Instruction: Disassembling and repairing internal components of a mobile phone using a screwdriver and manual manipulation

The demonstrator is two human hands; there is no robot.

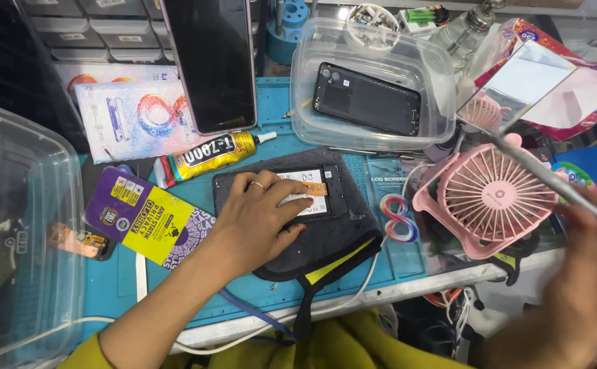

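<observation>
Left hand [261, 219] is flat on the opened phone [308, 193], palm down, fingers spread over its exposed battery and the orange tab. No grasp there, grip apart, just pressing. A ring shows on one finger.

The phone lies back-off on a dark heating pad [312, 236], which sits on the blue work mat [271, 102] on the surface, roughly centre of view.

Right hand [585, 287] is at the lower right edge, blurred, grip closed around a long thin metal tool [551, 179]. The tool slants up and left over the pink desk fan [490, 198]; I can't tell its tip or type through the blur.

Around it:
- yellow-and-black glue tube [209, 156] just beyond the pad, nozzle pointing right
- purple-and-yellow screen protector packet [141, 215] left of my hand
- another phone, dark screen up [216, 61], propped above the glue tube
- clear plastic tub [380, 133] behind the pad, holding a black phone back cover [367, 99]
- big clear bin [25, 225] at far left
- small mirror [517, 82] upper right, above the fan
- white cable [353, 297] running along the surface's front edge
</observation>
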